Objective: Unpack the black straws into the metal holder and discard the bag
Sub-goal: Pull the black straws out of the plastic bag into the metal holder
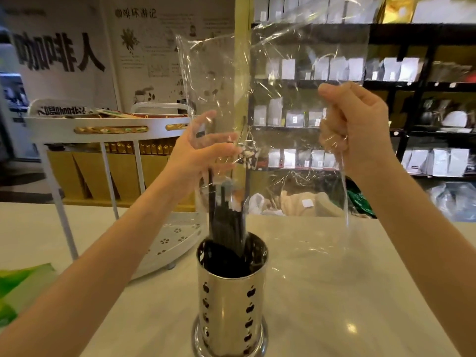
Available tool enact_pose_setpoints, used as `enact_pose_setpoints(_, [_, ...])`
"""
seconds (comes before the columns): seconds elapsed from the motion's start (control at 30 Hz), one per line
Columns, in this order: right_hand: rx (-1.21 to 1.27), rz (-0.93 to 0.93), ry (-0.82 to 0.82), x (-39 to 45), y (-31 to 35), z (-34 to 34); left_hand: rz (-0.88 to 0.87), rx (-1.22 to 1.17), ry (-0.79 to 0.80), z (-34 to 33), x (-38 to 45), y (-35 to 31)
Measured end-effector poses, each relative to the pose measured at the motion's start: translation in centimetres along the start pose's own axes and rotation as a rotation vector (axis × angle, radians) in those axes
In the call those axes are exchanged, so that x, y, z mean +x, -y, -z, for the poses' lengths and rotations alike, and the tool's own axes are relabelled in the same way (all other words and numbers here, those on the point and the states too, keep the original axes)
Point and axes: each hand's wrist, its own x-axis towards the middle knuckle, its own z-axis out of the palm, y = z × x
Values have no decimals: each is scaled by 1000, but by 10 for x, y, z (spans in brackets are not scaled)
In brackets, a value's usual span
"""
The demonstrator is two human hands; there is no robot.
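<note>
A shiny perforated metal holder (230, 300) stands on the pale counter at bottom centre. Black straws (226, 222) stick up out of it, their upper ends still inside the mouth of a clear plastic bag (283, 73). The bag is held upside down above the holder and spreads wide across the view. My left hand (203, 153) grips the bag's left part just above the straws. My right hand (353, 127) is a fist bunching the bag's right side, higher and to the right of the holder.
A white two-tier rack (108, 124) with packets stands left behind the holder. A green item (23, 284) lies at the left counter edge. Dark shelves (412, 86) of white pouches fill the background right. Bags (296, 202) lie beyond the counter.
</note>
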Motion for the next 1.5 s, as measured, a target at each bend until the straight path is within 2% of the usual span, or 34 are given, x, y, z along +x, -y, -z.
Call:
enact_pose_setpoints(0.33, [7,24,-25,4,0,5,-22,67,3,-5,-2,-15])
enact_pose_setpoints(0.43, [44,42,-82,7,6,7,-61,60,-10,-7,-2,-28])
enact_pose_setpoints(0.7, [15,55,-114,22,19,7,-13,250,30,-17,10,-49])
enact_pose_setpoints(0.8, [-25,77,-121,24,15,11,-7,147,5,-11,10,-48])
enact_pose_setpoints(0.9, [-147,92,-115,23,8,11,78,81,42,-4,6,-41])
enact_pose_setpoints(1.07, [9,80,-303,28,20,23,128,144,90,-3,-7,-21])
enact_pose_setpoints(1.13, [-18,109,-354,30,23,27,126,186,62,-11,-9,-16])
enact_pose_setpoints(1.2, [-81,150,-408,30,20,31,78,206,-8,-23,-8,-12])
enact_pose_setpoints(1.33, [-154,289,-557,23,21,50,-202,271,-134,-51,-4,-12])
enact_pose_setpoints(1.43, [-208,374,-624,18,30,71,-409,403,-141,-77,-1,-17])
enact_pose_setpoints(1.5, [-316,421,-645,16,36,87,-461,417,-133,-99,-4,-18])
